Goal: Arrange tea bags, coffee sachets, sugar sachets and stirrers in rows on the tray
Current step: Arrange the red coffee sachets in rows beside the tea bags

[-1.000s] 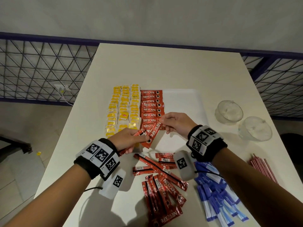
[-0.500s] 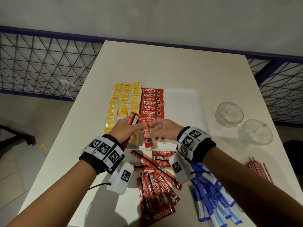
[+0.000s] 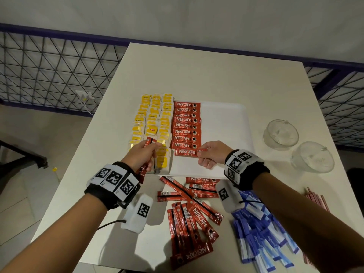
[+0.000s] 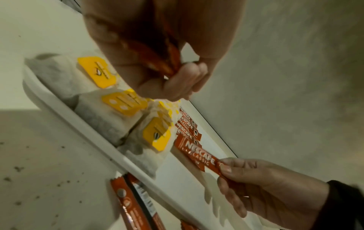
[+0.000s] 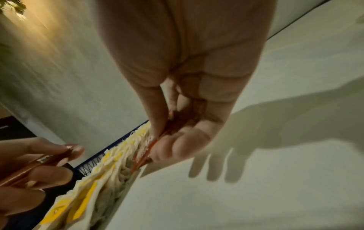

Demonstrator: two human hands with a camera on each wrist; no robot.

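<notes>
Coffee sachet (image 3: 187,152) pinched by right hand (image 3: 213,154) on tray (image 3: 224,123); left hand (image 3: 140,154) grips spare sachets (image 3: 146,154)

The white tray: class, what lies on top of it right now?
On the tray: tea bags in rows at left, then a column of coffee sachets. The right hand pinches the nearest sachet. The rest shows bare; hands cover part.
</notes>
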